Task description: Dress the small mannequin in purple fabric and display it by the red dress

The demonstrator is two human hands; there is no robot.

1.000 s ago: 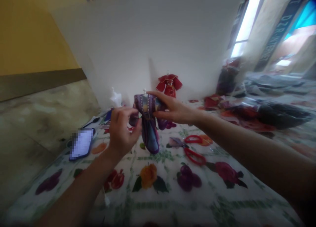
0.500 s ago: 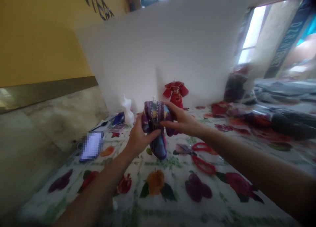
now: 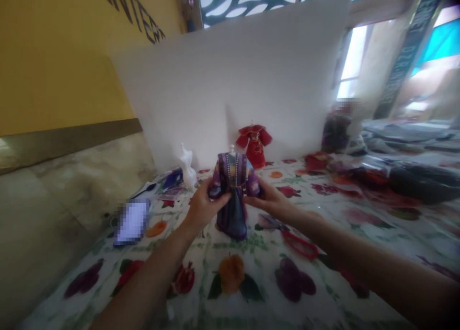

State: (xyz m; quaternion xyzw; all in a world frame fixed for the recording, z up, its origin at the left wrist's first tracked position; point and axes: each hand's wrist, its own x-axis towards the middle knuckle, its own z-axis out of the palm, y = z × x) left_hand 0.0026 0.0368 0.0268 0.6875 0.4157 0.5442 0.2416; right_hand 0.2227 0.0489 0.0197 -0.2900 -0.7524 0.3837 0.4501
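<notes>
A small purple doll dress (image 3: 234, 214) with beaded front trim and a thin waist tie is on a little white dress form, whose neck knob (image 3: 232, 148) shows above the collar. My left hand (image 3: 204, 203) grips its left side, thumb in front at the waist and fingers behind the sleeve. On the other side my right hand (image 3: 268, 198) holds the right sleeve and waist between thumb and fingers. The fingertips behind the cloth are hidden. Red-handled scissors (image 3: 300, 244) lie on the table, partly covered by my right forearm.
Behind stand a bare white dress form (image 3: 187, 167) and a red doll dress (image 3: 255, 145) before a white board (image 3: 187, 90). A phone-like object (image 3: 132, 222) and a dark blue packet (image 3: 173, 178) lie left on the flowered tablecloth (image 3: 194, 301). Plastic-wrapped goods (image 3: 424, 181) and a blurred person (image 3: 338, 126) are right.
My right hand has moved down from the dress's shoulder to its sleeve and waist. The dress now faces front with both sleeves spread out. The camera view has shifted slightly.
</notes>
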